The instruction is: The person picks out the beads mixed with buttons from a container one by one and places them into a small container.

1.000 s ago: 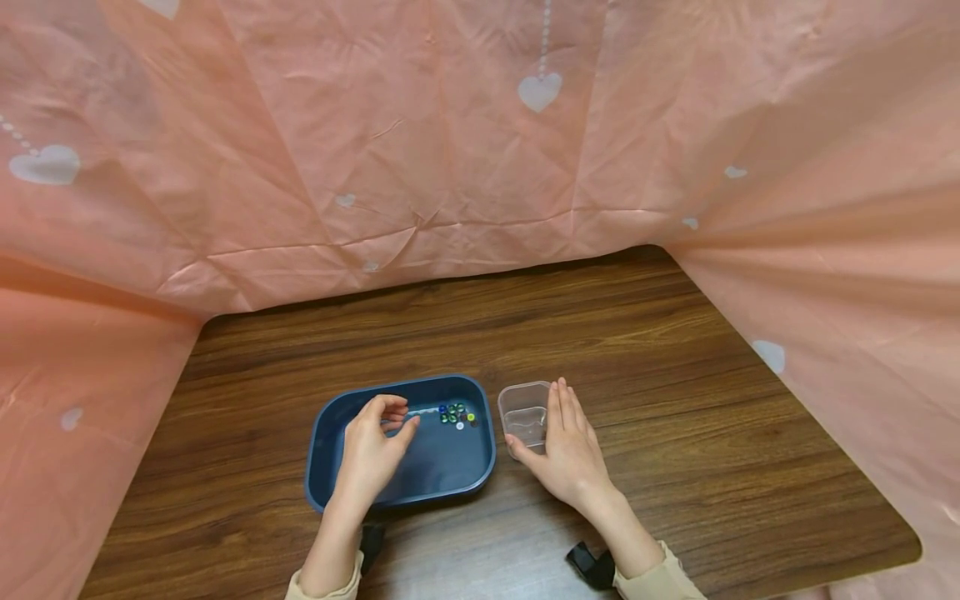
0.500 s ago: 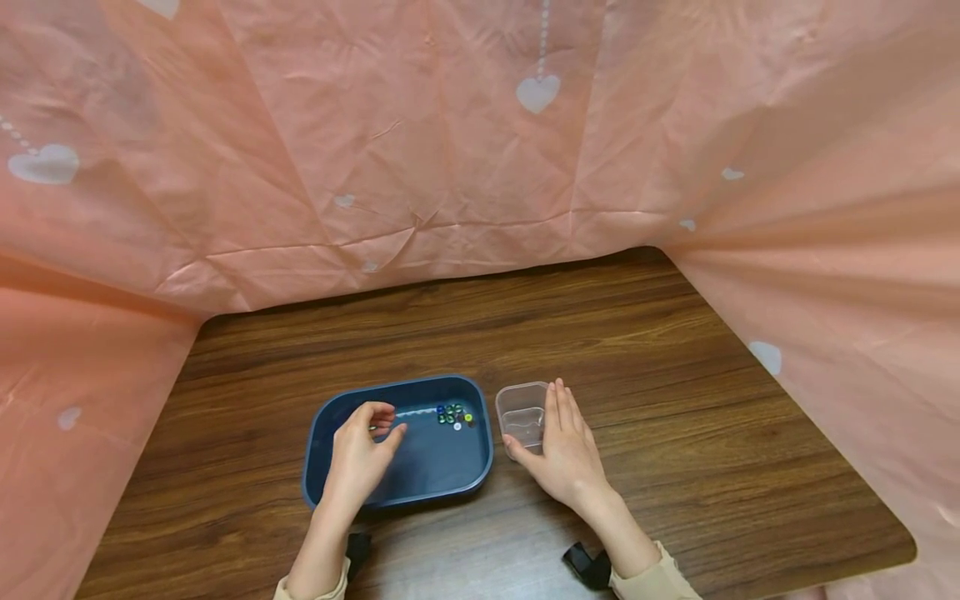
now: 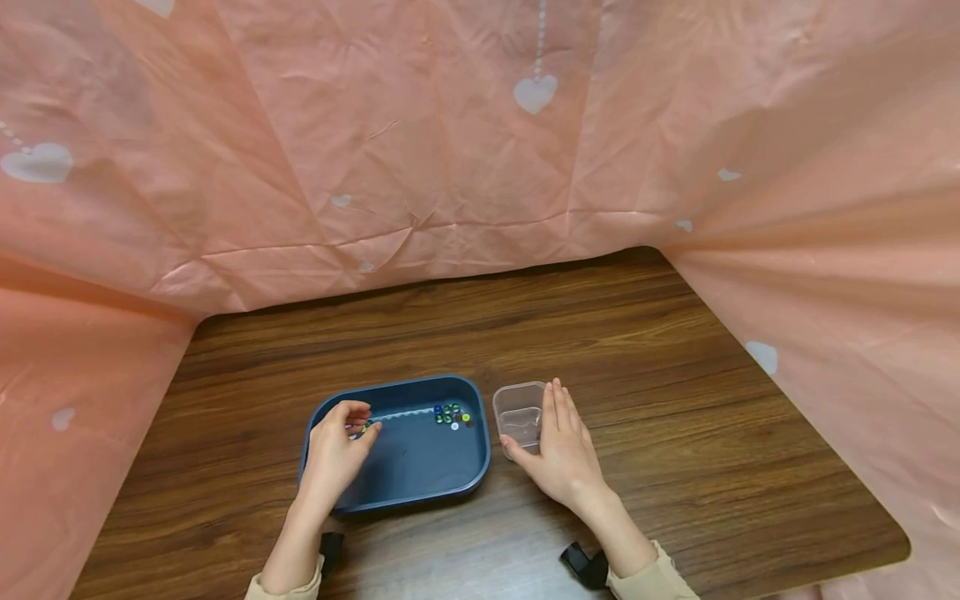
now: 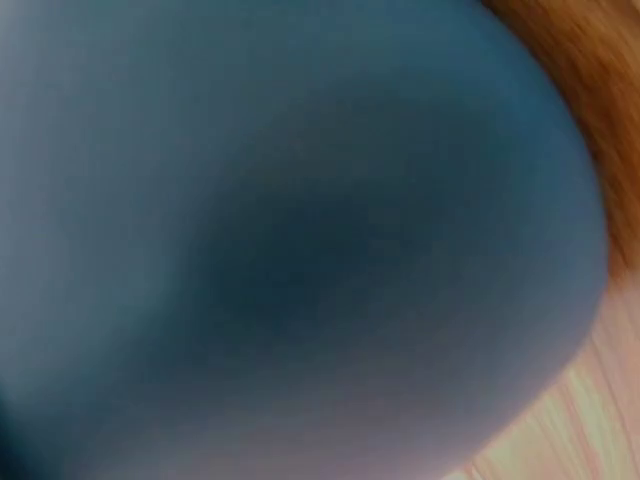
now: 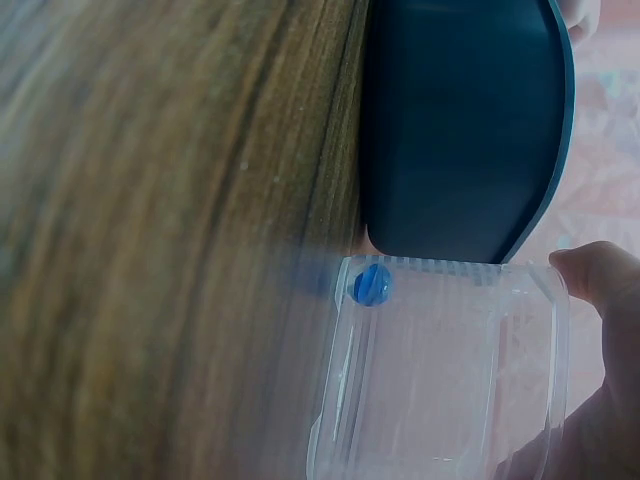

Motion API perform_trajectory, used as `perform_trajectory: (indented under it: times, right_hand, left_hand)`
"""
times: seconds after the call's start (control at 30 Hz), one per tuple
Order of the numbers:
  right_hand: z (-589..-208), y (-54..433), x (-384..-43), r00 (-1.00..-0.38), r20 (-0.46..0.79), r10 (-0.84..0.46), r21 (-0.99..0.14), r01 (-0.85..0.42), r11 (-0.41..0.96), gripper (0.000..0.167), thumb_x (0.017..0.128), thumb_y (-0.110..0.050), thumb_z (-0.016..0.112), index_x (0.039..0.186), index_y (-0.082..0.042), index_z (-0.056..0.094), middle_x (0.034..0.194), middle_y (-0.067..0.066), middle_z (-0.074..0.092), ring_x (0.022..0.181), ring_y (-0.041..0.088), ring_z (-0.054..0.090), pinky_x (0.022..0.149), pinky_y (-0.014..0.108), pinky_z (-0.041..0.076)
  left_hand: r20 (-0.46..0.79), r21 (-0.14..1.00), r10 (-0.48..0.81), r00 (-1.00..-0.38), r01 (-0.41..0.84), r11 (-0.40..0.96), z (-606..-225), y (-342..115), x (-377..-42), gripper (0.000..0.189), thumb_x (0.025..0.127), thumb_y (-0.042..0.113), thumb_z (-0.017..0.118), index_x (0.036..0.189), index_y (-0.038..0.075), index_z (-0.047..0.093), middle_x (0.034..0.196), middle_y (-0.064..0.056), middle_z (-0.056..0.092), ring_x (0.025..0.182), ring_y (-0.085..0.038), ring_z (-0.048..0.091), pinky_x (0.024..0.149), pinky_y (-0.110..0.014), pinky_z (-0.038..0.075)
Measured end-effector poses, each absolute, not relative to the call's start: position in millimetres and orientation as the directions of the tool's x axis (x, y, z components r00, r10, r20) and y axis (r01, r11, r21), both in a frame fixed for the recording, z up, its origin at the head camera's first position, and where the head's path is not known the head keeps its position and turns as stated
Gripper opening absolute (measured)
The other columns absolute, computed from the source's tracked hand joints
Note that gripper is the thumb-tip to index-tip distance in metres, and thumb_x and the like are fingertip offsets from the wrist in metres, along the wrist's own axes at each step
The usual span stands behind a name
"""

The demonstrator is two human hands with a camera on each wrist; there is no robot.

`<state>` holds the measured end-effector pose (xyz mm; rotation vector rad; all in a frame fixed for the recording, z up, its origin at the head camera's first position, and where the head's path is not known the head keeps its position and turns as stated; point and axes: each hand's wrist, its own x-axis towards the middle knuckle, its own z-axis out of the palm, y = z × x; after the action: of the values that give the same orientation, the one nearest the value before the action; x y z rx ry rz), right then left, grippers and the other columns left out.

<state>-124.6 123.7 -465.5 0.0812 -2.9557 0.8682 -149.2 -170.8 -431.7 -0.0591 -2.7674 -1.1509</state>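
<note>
My left hand (image 3: pixel 333 450) hovers over the left part of a blue tray (image 3: pixel 420 493), thumb and bent fingers apart. Small green and yellow pieces (image 3: pixel 367 426) show in the gap between them; the hand hides that corner. At the tray's right end lie several glass marbles (image 3: pixel 447 414), mostly green, with a few white, yellow and brown pieces beside them. My right hand (image 3: pixel 564 454) rests along a clear plastic container (image 3: pixel 517 398), its fingers straight on the right side and the thumb at the near rim. Through the container's wall, the right wrist view shows a blue marble (image 5: pixel 371 285).
Both containers stand side by side on a brown wood-grain table (image 3: pixel 675 400). A pink curtain (image 3: pixel 435 125) with white hearts hangs behind and around it. Blurred blue tray surface (image 4: pixel 300 250) fills most of the left wrist view.
My left hand has slid left across the tray, uncovering more of its middle and the green and yellow pieces. The right hand and clear container keep their places.
</note>
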Motion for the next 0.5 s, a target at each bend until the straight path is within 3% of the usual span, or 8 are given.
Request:
perform_trajectory:
  times: [0.5]
  right_hand:
    - [-465,124,-125,-0.996,0.080,-0.033,-0.540,-0.071,0.839,0.102,0.089,-0.056,0.061,0.152,0.009,0.013,0.160,0.025,0.011,0.147,0.039,0.013,0.114,0.060,0.023]
  left_hand:
    - [0.103,0.678,-0.016,-0.995,0.059,0.732,-436,-188,-155,0.030,0.087,0.003,0.071,0.114,-0.008,0.061,0.111,-0.024,0.065,0.102,-0.039,0.064,0.087,-0.050,0.054]
